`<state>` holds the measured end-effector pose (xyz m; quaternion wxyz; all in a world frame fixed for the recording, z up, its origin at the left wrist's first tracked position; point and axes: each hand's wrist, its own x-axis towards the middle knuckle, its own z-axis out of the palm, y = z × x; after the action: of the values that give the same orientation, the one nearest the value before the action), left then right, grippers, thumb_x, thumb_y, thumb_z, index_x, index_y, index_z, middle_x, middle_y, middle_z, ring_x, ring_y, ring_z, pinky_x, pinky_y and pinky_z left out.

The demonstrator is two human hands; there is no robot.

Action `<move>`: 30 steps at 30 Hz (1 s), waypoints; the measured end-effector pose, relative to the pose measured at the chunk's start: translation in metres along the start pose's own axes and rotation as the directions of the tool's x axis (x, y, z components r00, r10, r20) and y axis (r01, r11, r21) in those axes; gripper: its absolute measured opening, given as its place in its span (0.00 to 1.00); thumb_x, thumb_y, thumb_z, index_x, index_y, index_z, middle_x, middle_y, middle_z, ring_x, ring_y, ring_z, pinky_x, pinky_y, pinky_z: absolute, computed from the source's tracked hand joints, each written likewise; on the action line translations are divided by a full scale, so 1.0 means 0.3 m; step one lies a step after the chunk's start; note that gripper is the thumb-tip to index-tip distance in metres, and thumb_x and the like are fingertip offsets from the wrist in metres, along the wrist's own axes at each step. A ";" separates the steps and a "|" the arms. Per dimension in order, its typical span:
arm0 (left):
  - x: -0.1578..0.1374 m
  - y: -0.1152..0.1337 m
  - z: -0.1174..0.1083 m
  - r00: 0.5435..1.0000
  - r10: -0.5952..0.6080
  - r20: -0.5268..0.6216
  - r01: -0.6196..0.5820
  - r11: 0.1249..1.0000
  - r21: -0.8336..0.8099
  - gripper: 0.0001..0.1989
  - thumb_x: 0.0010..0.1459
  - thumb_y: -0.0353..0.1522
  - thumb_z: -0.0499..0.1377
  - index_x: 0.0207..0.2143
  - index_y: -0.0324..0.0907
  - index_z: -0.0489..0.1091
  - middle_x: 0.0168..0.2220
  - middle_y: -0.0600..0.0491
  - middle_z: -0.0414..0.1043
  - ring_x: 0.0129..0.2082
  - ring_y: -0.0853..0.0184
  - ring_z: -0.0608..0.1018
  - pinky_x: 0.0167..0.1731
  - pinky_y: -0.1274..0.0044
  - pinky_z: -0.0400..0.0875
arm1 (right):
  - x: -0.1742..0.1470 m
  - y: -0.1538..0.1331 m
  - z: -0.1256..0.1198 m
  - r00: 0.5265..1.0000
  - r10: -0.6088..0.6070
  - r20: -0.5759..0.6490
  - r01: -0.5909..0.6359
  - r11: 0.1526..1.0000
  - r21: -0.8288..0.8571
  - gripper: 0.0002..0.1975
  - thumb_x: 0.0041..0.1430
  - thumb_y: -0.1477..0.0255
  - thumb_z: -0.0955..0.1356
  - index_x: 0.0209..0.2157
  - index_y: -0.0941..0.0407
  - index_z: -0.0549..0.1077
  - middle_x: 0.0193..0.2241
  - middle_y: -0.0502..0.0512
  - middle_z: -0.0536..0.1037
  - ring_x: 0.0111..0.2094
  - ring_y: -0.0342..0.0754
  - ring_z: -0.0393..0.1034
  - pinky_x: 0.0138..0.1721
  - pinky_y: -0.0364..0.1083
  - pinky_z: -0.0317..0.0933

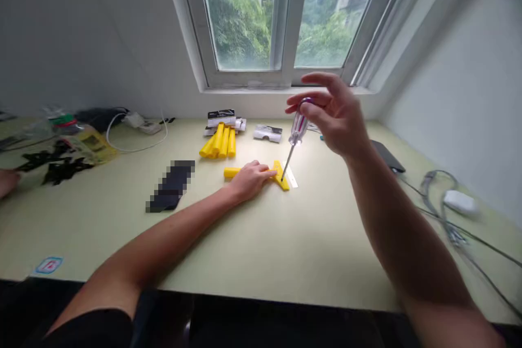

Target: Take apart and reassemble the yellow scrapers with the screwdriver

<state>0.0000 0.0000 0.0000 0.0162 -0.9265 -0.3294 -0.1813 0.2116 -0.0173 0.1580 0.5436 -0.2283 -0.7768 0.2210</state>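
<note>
1. Two bare hands are at work. Your right hand pinches the top of a clear-and-purple screwdriver between thumb and fingers, the remaining fingers raised and spread.
2. Your left hand lies folded over the handle of a yellow plastic T-shaped tool, forefinger reaching to its head, holding it to the tabletop. Whether your thumb closes beneath cannot be told.
3. The tool lies flat at mid-table, head to the right. The screwdriver leans, tip down at the head's near half; contact with a screw is too small to confirm.
4. Just beside the head lies a thin white strip.
5. Judged step: turning a fastener in the head. Your next move calls for a seated tip, a more upright shaft and a steady left hold.
6. Beyond: a pile of yellow tubular handles before stacked black-and-white boxes, with one similar flat box to their right.
7. Outward left: a dark, pixelated rectangular object on the pale green table.
</note>
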 end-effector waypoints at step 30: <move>0.002 0.003 -0.001 1.000 0.003 -0.006 -0.003 1.000 0.002 0.17 0.66 0.29 0.50 0.51 0.47 0.73 0.39 0.50 0.75 0.35 0.63 0.69 0.40 0.72 0.69 | 0.004 -0.006 -0.039 0.999 0.042 0.026 -0.036 0.977 -0.212 0.12 0.61 0.69 0.65 0.47 0.50 0.73 0.43 0.52 0.76 0.47 0.49 0.72 0.47 0.52 0.70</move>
<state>0.0008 -0.0005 0.0007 0.0182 -0.9264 -0.3281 -0.1840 0.2222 -0.0169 0.1636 0.4998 -0.2968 -0.7995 0.1512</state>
